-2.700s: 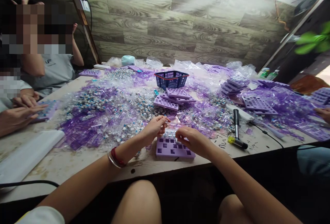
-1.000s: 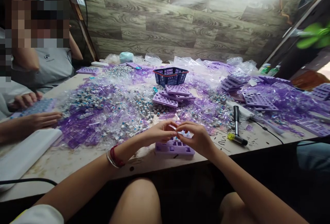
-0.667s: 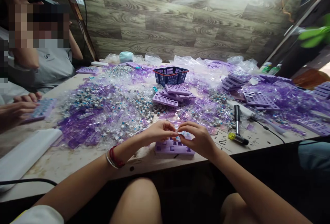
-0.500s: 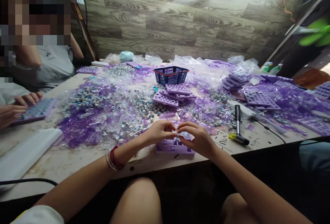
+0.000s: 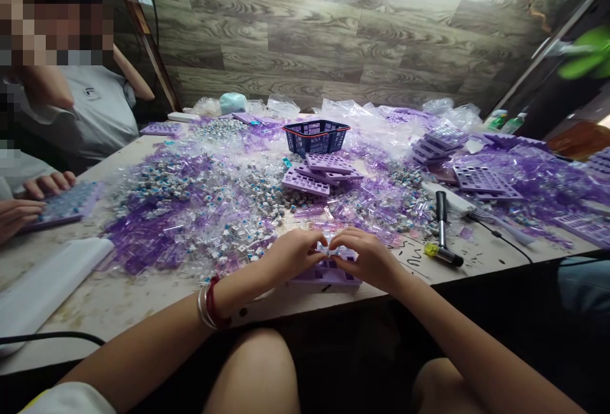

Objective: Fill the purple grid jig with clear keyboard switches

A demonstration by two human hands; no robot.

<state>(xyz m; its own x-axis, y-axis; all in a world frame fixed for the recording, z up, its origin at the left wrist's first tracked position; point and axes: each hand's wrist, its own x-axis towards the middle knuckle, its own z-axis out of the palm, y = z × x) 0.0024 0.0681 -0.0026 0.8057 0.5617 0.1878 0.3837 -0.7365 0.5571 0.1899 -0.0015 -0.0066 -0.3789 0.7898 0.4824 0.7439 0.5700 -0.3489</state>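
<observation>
Over a purple keypad-like frame with square openings (image 5: 328, 275) at the table's front edge, my two hands come close together. My left hand (image 5: 299, 250) is closed, thumb and fingertips pinched at a small clear plastic piece (image 5: 328, 250). From the other side my right hand (image 5: 368, 255) pinches at the same spot, its fingers curled. The piece is partly hidden by my fingers, so its exact shape does not show. Just beyond lie loose white switches with blue parts (image 5: 248, 227) and clear purple pieces (image 5: 147, 230).
Stacked purple frames (image 5: 312, 179) lie in front of a dark basket (image 5: 316, 140). On the right are a hammer (image 5: 441, 223) and a white power strip (image 5: 448, 197). A long white case (image 5: 57, 290) lies left. A co-worker's hands (image 5: 47, 185) rest at another frame.
Both my hands have lowered slightly, bringing the clear piece down close to the frame. My left hand now covers more of the frame's left side. The view has shifted a little.
</observation>
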